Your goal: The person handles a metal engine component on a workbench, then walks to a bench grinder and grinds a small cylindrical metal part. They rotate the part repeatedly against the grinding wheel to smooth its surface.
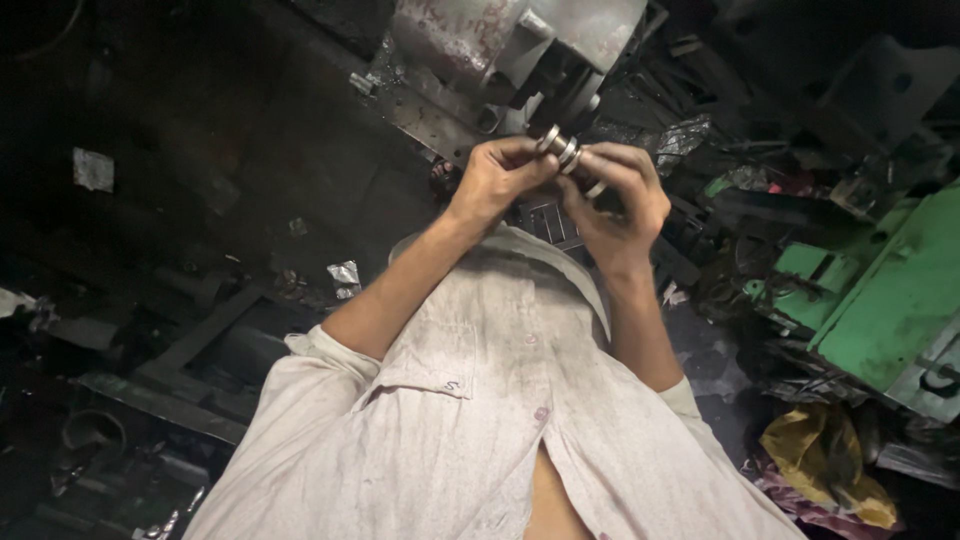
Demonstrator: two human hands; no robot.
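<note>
- Shirt (pixel 470 420) — pale, off-white, smudged with grey grime.
- Small buttons down the front; it gapes open near the bottom.
- Sleeves (pixel 320 350) rolled up past the elbows — forearms bare.

Head view: left hand (pixel 497 180) and right hand (pixel 620 205) jointly pinching a small ringed metal cylinder (pixel 560 150) above a pale buttoned shirt (pixel 480 400), grey machine (pixel 500 50) behind, green machine body (pixel 890 290) alongside.

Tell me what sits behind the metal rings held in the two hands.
Behind the metal rings, pinched between the left hand and right hand, stands a grey metal machine. The hands cover its lower part, and the surroundings are too dark to make out.
</note>
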